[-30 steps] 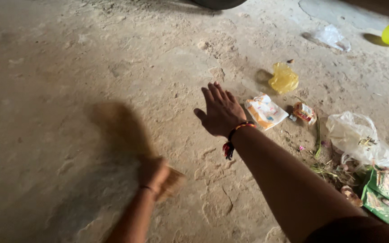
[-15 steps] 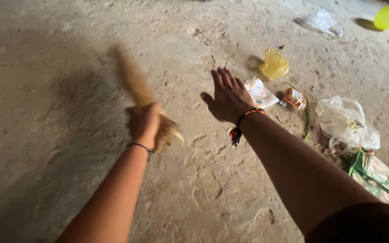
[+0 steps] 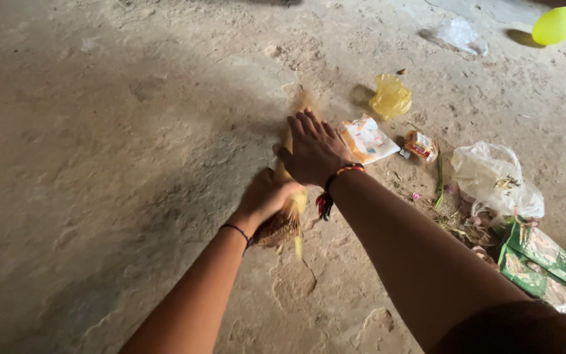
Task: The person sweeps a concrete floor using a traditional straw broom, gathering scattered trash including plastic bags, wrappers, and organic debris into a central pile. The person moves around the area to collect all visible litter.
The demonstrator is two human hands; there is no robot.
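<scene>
The left hand [image 3: 264, 198] is clamped on a straw broom [image 3: 287, 213], its bristles blurred toward the litter. The right hand [image 3: 312, 152] hovers above it, fingers apart, holding nothing. Beyond lie a white wrapper [image 3: 366, 139], a yellow bag [image 3: 390, 97] and a clear bag [image 3: 499, 178] — the litter looks only partly gathered, with a far bag [image 3: 461, 34] and a ball [image 3: 556, 25] lying apart.

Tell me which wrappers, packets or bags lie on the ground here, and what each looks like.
White flat packet: beside the right hand, orange and blue print.
Small packet: right of it, orange and white.
Yellow bag: beyond them, crumpled.
Clear bag: far right, crumpled.
Green packets: bottom right, flat.
</scene>
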